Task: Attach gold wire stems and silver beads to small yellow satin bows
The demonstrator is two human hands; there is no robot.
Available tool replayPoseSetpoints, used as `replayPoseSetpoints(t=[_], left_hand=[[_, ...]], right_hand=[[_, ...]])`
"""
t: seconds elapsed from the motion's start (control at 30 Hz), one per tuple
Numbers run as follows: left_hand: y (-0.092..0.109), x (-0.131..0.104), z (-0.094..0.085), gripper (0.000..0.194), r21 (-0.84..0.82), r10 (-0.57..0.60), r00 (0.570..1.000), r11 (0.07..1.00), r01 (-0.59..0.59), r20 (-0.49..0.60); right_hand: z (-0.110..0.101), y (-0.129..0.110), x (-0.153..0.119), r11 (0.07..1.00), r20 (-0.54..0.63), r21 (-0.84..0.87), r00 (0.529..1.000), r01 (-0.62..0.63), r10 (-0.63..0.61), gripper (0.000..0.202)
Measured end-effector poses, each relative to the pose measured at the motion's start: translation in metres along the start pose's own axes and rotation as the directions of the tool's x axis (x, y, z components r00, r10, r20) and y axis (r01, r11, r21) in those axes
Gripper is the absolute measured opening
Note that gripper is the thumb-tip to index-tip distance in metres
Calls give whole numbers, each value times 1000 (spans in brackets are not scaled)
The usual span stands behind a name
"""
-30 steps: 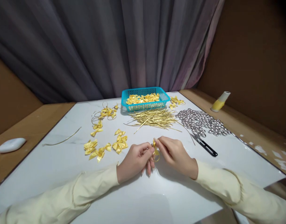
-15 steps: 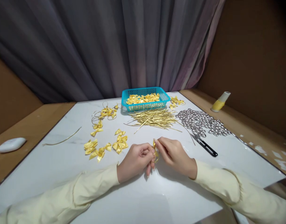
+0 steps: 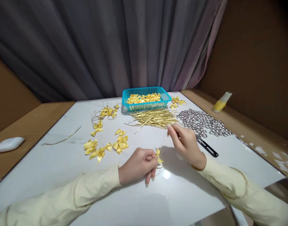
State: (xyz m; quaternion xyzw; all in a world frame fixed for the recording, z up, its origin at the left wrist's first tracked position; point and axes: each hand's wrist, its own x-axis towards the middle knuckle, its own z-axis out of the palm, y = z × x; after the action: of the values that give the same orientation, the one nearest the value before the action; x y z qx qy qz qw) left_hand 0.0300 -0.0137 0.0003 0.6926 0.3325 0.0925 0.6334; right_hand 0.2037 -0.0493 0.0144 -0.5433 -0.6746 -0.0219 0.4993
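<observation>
My left hand (image 3: 139, 163) is closed in a pinch on a small yellow ribbon bow (image 3: 159, 156), low over the white tabletop. A thin gold loop hangs just under this bow, by my fingertips. Up and to the right, my right hand (image 3: 185, 143) pinches a fine thread (image 3: 163, 140) that runs from the bow to its thumb and fingertip. Several loose yellow bows (image 3: 120, 143) lie left of my hands. Beyond them is a pile of gold wire ties (image 3: 154, 118).
A blue basket (image 3: 146, 108) of yellow bows stands at the back. Silver beads (image 3: 200, 121) spread to the right, beside a black-handled knife (image 3: 207, 147). A spool of yellow thread (image 3: 220, 103) is at the far right. Bows with loops (image 3: 108, 112) and a white mouse-like object (image 3: 8, 144) lie left.
My right hand has moved away from the bow, up and to the right, drawing the thread out. My left hand has stayed nearly in place, holding the bow.
</observation>
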Motion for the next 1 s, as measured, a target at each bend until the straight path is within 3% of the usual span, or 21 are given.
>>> replayPoseSetpoints(t=[0.2,0.43,0.53,0.7,0.87,1.0], left_hand=[[1,0,-2,14,62,-2,998,998,-2,63],[-1,1,-2,14,30,39,998,999,-41,46],[-3,2,-3,12,-39,41,998,998,-39,38],[-2,4,-4,19,-128,59,998,990,-61,-23],[4,5,-5,23,-176,27,996,983,-43,-90],[2,4,-5,27,-136,59,986,988,-80,-153]], right_hand=[[-7,2,5,999,-50,-25,999,-21,20,27],[-10,4,9,997,-17,28,997,-69,70,30],[-11,5,9,985,57,69,987,-157,153,32],[-9,6,10,962,281,49,928,-267,243,36],[-4,12,6,967,404,-11,884,-253,236,15],[-5,16,3,989,384,-15,912,-150,144,10]])
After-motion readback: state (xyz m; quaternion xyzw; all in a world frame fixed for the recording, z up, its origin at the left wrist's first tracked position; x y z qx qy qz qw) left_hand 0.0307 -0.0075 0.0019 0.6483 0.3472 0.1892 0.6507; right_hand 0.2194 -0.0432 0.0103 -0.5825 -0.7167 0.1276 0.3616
